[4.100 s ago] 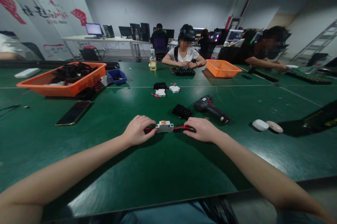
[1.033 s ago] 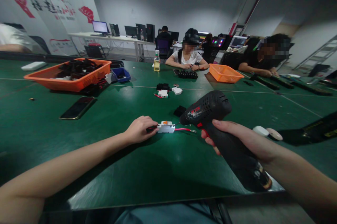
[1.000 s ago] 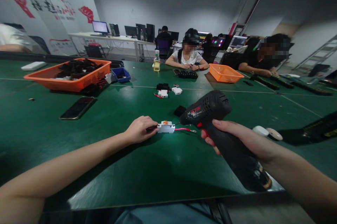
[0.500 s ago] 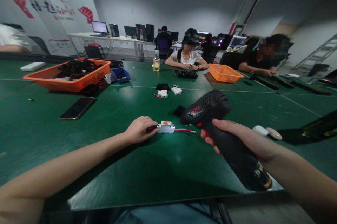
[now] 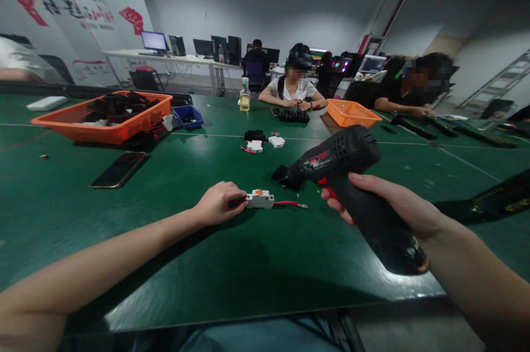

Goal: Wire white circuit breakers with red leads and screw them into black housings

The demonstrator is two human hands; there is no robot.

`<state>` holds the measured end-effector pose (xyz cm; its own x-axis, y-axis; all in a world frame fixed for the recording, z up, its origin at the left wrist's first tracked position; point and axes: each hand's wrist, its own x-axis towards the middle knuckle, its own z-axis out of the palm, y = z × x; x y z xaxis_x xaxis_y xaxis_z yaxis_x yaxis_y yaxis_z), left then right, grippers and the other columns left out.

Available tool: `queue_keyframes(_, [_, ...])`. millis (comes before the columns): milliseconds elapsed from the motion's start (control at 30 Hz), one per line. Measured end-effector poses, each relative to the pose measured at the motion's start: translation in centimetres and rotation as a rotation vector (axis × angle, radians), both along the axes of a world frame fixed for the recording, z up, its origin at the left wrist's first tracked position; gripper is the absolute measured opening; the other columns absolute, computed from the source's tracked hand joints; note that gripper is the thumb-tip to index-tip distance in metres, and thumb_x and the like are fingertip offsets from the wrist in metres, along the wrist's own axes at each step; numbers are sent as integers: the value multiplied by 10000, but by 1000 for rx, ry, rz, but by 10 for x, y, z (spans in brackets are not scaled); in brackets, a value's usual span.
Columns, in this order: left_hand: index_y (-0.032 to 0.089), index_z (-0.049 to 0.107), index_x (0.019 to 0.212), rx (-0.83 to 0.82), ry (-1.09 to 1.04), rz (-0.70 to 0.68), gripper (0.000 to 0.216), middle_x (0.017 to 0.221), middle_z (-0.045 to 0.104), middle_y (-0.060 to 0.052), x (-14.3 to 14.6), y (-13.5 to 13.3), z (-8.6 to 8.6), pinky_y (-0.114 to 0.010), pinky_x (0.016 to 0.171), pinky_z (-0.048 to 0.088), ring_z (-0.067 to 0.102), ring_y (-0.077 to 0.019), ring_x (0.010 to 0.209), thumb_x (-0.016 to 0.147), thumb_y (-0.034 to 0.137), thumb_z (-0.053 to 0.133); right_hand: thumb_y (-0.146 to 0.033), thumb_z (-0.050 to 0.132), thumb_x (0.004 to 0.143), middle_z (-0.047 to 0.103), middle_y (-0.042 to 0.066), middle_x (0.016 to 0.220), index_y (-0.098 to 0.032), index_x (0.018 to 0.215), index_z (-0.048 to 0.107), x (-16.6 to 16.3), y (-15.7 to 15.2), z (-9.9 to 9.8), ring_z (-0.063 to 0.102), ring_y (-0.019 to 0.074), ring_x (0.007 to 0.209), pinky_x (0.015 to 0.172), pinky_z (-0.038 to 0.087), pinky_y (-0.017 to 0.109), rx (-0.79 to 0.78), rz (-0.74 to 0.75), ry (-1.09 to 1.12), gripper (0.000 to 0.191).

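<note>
My left hand [image 5: 221, 203] is closed at the left end of a white circuit breaker [image 5: 260, 199], which has an orange switch and lies on the green table [image 5: 223, 275]. A red wire [image 5: 287, 203] with a metal terminal runs out of the breaker's right end. My right hand [image 5: 385, 203] grips a black cordless screwdriver [image 5: 351, 181] by its handle, with the index finger near the red trigger. The tool's nose points left, above and to the right of the breaker, apart from it. Behind the nose lies a small black piece [image 5: 280, 174].
Two more white breakers [image 5: 254, 146] lie farther back. At the left are an orange basket [image 5: 83, 134] of black parts, a blue bin [image 5: 187, 118] and a phone [image 5: 118, 170]. A bottle [image 5: 245, 99] and another orange basket [image 5: 351, 115] stand near people seated across the table.
My right hand has lifted the screwdriver up and to the right, away from the breaker. The light on the breaker has gone. My left hand stays at the breaker.
</note>
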<state>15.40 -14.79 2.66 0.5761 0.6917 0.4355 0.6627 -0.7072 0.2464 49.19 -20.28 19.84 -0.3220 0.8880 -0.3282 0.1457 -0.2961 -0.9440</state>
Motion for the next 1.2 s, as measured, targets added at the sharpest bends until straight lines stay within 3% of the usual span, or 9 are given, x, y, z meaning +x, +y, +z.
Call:
queue_keyframes(167, [189,674,1059,16,35,12,262,900,694,-60,0,0,0,-314,736,458,616,-176,821,942,378,536,-552,710,772,716,77,924,-175,983,701,22,42,-16,653,185,727,609,541,274,309,-82,-198,432])
queue_keyframes(300, [183,673,1024,26,37,30,236,893,701,-55,1,0,0,-321,725,454,618,-178,815,929,362,551,-657,629,778,692,83,784,-147,866,675,38,84,-47,632,224,683,576,441,293,621,-89,-900,520])
queue_keyframes(367, [186,674,1017,34,26,28,228,902,707,-51,1,0,0,-324,735,456,624,-177,825,933,355,545,-685,567,801,704,125,834,-144,889,671,46,101,-66,655,268,746,597,430,307,659,-111,-1196,559])
queue_keyframes(433, [192,677,1022,40,15,22,233,919,713,-49,1,0,0,-325,744,458,629,-177,837,941,360,537,-689,543,809,715,153,876,-140,936,673,53,114,-86,677,299,796,609,436,314,595,-92,-1329,579])
queue_keyframes(633, [193,688,1020,54,9,31,240,922,716,-52,2,-1,0,-321,742,465,635,-175,834,937,366,543,-673,525,817,730,174,923,-135,928,707,73,135,-121,706,334,858,651,483,343,414,-35,-1424,579])
queue_keyframes(933, [187,688,1016,46,11,26,247,925,721,-58,1,-1,-1,-327,740,471,640,-178,837,937,365,537,-691,535,815,690,233,1012,-89,1008,693,73,136,-129,684,354,936,760,510,410,395,22,-1490,652])
queue_keyframes(1067, [188,687,1012,50,15,23,242,916,721,-59,1,0,0,-331,739,472,640,-180,829,936,361,535,-619,572,836,627,292,1105,-31,1104,635,55,115,-112,629,407,1035,844,496,489,633,-46,-1607,649])
queue_keyframes(1133, [189,687,1016,48,17,23,240,918,720,-58,2,0,0,-330,739,472,641,-181,831,933,358,539,-537,542,895,627,251,1133,-76,1165,610,40,100,-104,612,374,1071,900,482,489,870,-20,-1438,539])
queue_keyframes(1200, [188,686,1020,46,20,29,241,919,718,-60,2,-1,0,-329,741,472,641,-182,835,931,360,543,-460,498,949,640,169,1162,-154,1165,615,24,87,-104,609,303,1091,952,476,437,1049,156,-1124,392])
